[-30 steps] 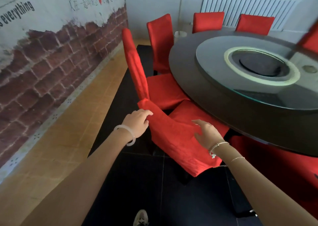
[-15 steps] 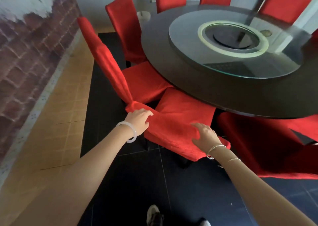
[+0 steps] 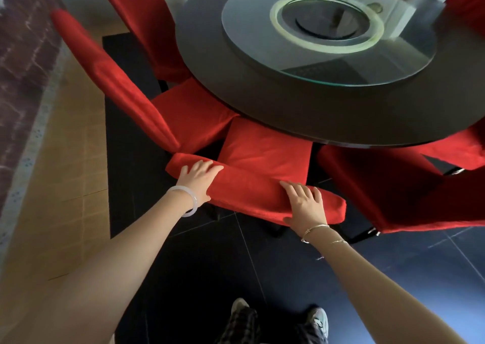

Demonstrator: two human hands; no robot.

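Head cam; looks fwd & steeply down, close over chair back.

Round dark worktop from 12 to 2 o'clock. It carries a glass turntable with a pale ring at its middle. Red chair at 10 o'clock, seat under the rim. Second red chair at 11, third red chair at 3. Brick wall at 9. Wood floor strip beside dark tiles.
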